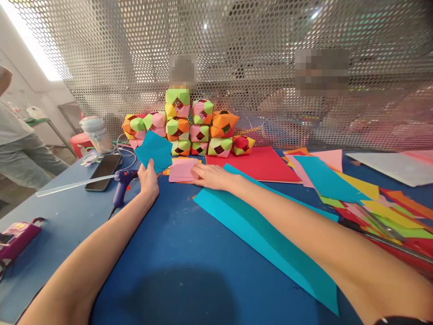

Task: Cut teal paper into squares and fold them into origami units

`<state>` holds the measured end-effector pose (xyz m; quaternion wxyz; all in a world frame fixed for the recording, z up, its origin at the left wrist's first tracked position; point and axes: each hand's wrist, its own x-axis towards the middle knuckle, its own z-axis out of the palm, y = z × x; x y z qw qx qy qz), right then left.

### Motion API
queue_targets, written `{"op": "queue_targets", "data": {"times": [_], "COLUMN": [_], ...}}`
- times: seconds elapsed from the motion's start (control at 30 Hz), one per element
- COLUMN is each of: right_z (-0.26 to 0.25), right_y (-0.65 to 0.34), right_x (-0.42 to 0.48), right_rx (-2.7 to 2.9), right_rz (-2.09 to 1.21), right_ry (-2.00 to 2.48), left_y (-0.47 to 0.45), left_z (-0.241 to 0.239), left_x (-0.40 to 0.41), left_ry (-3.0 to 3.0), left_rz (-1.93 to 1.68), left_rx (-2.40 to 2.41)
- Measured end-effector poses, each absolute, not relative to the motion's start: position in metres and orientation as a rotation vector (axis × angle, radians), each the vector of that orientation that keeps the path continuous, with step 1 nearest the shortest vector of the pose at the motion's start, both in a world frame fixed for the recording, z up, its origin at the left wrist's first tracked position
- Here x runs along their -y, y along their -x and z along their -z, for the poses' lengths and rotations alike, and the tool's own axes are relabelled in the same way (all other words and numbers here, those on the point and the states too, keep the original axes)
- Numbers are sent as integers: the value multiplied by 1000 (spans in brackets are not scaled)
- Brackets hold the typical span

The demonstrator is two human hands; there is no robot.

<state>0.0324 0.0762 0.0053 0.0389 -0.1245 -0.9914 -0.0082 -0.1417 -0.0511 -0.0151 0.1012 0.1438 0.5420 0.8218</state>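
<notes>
Pinching a teal square (154, 151) in our left hand (149, 180), thumb and fingers clamped on its bottom edge, just in front of the paper cube pile (189, 128) at its left end; our right hand (211, 176) lies open and flat on the pink sheets (182, 170), right in front of that pile; we'd say keep the pinch light so the square doesn't crease, and hold the pink sheets steady (they look slippery); no readable writing anywhere, not on the glue gun (121, 185) or phone (103, 171) left of the pile.
</notes>
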Motion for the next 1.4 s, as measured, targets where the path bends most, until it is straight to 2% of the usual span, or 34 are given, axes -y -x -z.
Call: {"op": "queue_targets", "data": {"times": [0.23,0.4,0.6,0.8,1.0,1.17,1.4], "right_z": [-3,0,2,-4,-16,-23,-28], "right_y": [-24,-22,-18,1,2,-2,2], "right_x": [-80,-79,-84,-106,-105,-93,-88], "right_rx": [3045,2937,2733,2264,1828,1631,1508], "right_rz": [115,1,-460,-1120,-1645,-1853,-1840], "right_ry": [291,341,567,968,1086,1113,1144], "left_y": [137,136,142,153,156,157,147], "left_z": [14,13,13,7,5,6,2], "left_x": [51,52,48,34,33,34,38], "left_ry": [-502,-524,-444,-303,-275,-291,-319], "left_rz": [-2471,-2504,-2510,-2390,-2253,-2160,-2191], "left_rx": [-1585,-1541,-1446,-1316,-1274,-1264,-1279]}}
